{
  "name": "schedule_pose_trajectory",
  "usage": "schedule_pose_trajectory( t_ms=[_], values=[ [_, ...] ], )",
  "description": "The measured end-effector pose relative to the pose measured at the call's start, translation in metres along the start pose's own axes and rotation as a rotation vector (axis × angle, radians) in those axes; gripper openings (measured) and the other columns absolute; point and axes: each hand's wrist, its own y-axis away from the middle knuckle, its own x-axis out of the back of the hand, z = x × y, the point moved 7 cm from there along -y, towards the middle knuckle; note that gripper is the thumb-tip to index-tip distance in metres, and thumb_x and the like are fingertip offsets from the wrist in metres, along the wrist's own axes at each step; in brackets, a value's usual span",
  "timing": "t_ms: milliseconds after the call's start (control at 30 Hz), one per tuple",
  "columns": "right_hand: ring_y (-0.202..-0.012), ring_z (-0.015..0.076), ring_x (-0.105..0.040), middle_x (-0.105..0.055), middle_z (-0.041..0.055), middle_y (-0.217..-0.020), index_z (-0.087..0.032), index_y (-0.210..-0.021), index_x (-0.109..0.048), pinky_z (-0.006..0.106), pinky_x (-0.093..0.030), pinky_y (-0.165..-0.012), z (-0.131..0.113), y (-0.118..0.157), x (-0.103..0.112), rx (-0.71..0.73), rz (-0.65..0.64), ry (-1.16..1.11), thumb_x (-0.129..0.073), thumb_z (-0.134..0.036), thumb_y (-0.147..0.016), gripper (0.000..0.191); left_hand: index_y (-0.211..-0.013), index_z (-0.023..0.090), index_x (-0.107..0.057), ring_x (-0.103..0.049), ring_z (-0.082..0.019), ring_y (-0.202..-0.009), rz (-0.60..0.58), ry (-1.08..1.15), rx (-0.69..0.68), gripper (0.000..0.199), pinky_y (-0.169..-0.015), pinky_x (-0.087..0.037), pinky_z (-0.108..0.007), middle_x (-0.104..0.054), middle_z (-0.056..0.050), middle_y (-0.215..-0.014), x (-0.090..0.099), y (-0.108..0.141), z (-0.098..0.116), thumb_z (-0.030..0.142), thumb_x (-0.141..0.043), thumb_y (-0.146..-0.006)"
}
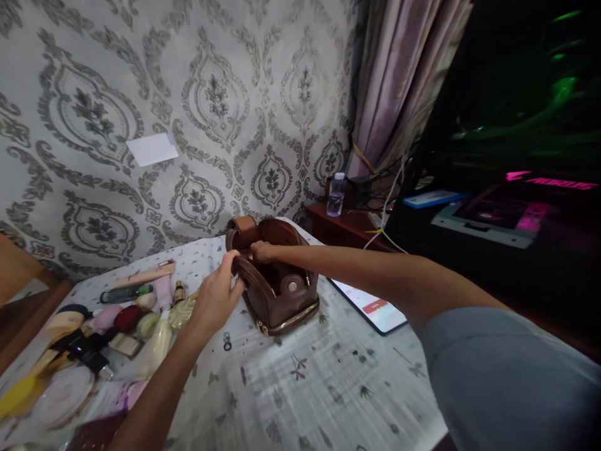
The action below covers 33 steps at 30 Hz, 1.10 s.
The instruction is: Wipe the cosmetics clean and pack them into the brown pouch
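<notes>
A brown leather handbag (282,307) stands upright on the patterned cloth, its top wide open and a gold zip running along its lower side. My left hand (218,294) grips the bag's left rim, thumb and fingers closed over the edge. Inside the opening is my right hand (263,252), its fingers curled near the far left wall. Whatever those fingers hold, if anything, is hidden by the hand and the bag. A round snap (292,286) shows on the bag's near inner flap.
Cosmetics lie in a pile at the left, including a green bottle (126,294) and a round white compact (64,396). A lit tablet (375,308) lies right of the bag. A water bottle (335,197) stands behind, near cables and a dark computer case (498,138).
</notes>
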Motion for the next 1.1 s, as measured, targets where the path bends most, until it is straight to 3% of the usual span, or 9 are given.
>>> schedule_pose_trajectory(
  t_ms=[233, 367, 467, 533, 633, 733, 833, 967, 1100],
  values=[
    [-0.108, 0.0241, -0.062, -0.06, 0.0096, -0.125, -0.016, -0.124, -0.059, 0.042, -0.055, -0.089, 0.011, -0.007, -0.006, -0.075, -0.127, 0.014, -0.062, -0.035, -0.094, 0.036, -0.134, 0.022, -0.043, -0.06, -0.02, -0.065, -0.017, 0.02, -0.048, 0.047, -0.065, -0.041, -0.028, -0.063, 0.001, -0.077, 0.0, -0.002, 0.002, 0.02, -0.047, -0.087],
    [-0.099, 0.0232, -0.065, -0.067, 0.0077, -0.113, -0.014, -0.111, -0.066, 0.037, -0.055, -0.085, 0.004, -0.003, 0.018, -0.084, -0.099, 0.02, -0.064, -0.033, -0.092, 0.027, -0.144, 0.023, -0.038, -0.06, -0.018, -0.067, -0.026, 0.02, -0.081, 0.056, -0.066, -0.042, -0.028, -0.065, 0.0, -0.083, 0.002, 0.001, 0.004, 0.02, -0.047, -0.088],
    [-0.085, 0.0233, -0.069, -0.072, 0.0083, -0.084, -0.01, -0.089, -0.073, 0.028, -0.052, -0.075, -0.004, 0.005, 0.054, -0.063, 0.021, 0.012, -0.069, -0.019, -0.085, 0.011, -0.152, 0.027, -0.027, -0.06, -0.016, -0.064, -0.026, 0.045, -0.102, 0.064, -0.063, -0.042, -0.027, -0.066, 0.0, -0.088, 0.005, 0.011, 0.002, 0.023, -0.046, -0.091],
    [-0.078, 0.0214, -0.07, -0.072, 0.0075, -0.076, -0.011, -0.09, -0.075, 0.025, -0.05, -0.071, -0.009, 0.017, 0.079, -0.046, 0.112, -0.003, -0.06, -0.015, -0.088, 0.015, -0.153, 0.026, -0.024, -0.06, -0.015, -0.063, -0.023, 0.064, -0.092, 0.066, -0.063, -0.042, -0.027, -0.066, 0.0, -0.09, 0.006, 0.022, -0.005, 0.025, -0.047, -0.091],
    [-0.087, 0.0199, -0.068, -0.074, 0.0082, -0.092, -0.013, -0.108, -0.072, 0.027, -0.049, -0.078, -0.019, 0.046, 0.107, 0.033, 0.318, -0.032, -0.046, -0.013, -0.092, 0.03, -0.143, 0.022, -0.042, -0.063, -0.017, -0.071, -0.009, 0.061, -0.065, 0.053, -0.068, -0.046, -0.029, -0.067, -0.002, -0.091, 0.008, 0.045, -0.019, 0.028, -0.05, -0.091],
    [-0.088, 0.0208, -0.065, -0.072, 0.0095, -0.097, -0.012, -0.104, -0.072, 0.031, -0.048, -0.083, -0.041, 0.101, 0.119, 0.29, 0.717, -0.148, -0.047, -0.017, -0.091, 0.028, -0.116, 0.02, -0.061, -0.064, -0.02, -0.087, -0.007, 0.061, -0.076, 0.027, -0.08, -0.049, -0.032, -0.068, -0.005, -0.096, 0.008, 0.073, -0.032, 0.027, -0.05, -0.093],
    [-0.073, 0.018, -0.061, -0.069, 0.0067, -0.088, -0.015, -0.104, -0.07, 0.03, -0.048, -0.073, -0.065, 0.149, 0.09, 0.544, 0.762, -0.283, -0.048, -0.025, -0.093, 0.026, -0.101, 0.019, -0.064, -0.063, -0.021, -0.093, -0.048, 0.046, -0.072, 0.017, -0.085, -0.049, -0.033, -0.067, -0.006, -0.097, 0.007, 0.105, -0.044, 0.025, -0.05, -0.095],
    [-0.074, 0.0162, -0.061, -0.066, 0.0055, -0.086, -0.017, -0.102, -0.068, 0.027, -0.049, -0.069, -0.103, 0.178, 0.021, 0.805, 0.506, -0.384, -0.048, -0.021, -0.094, 0.022, -0.096, 0.019, -0.063, -0.06, -0.021, -0.096, -0.059, 0.001, -0.067, 0.015, -0.088, -0.049, -0.034, -0.062, -0.007, -0.097, 0.009, 0.143, -0.058, 0.024, -0.049, -0.096],
    [-0.074, 0.0158, -0.062, -0.067, 0.0057, -0.086, -0.018, -0.101, -0.069, 0.026, -0.049, -0.066, -0.126, 0.162, -0.049, 0.746, 0.281, -0.474, -0.049, -0.017, -0.089, 0.023, -0.098, 0.019, -0.062, -0.058, -0.02, -0.097, -0.067, 0.012, -0.083, 0.012, -0.089, -0.049, -0.034, -0.059, -0.007, -0.099, 0.014, 0.172, -0.068, 0.021, -0.051, -0.095]
  ],
)
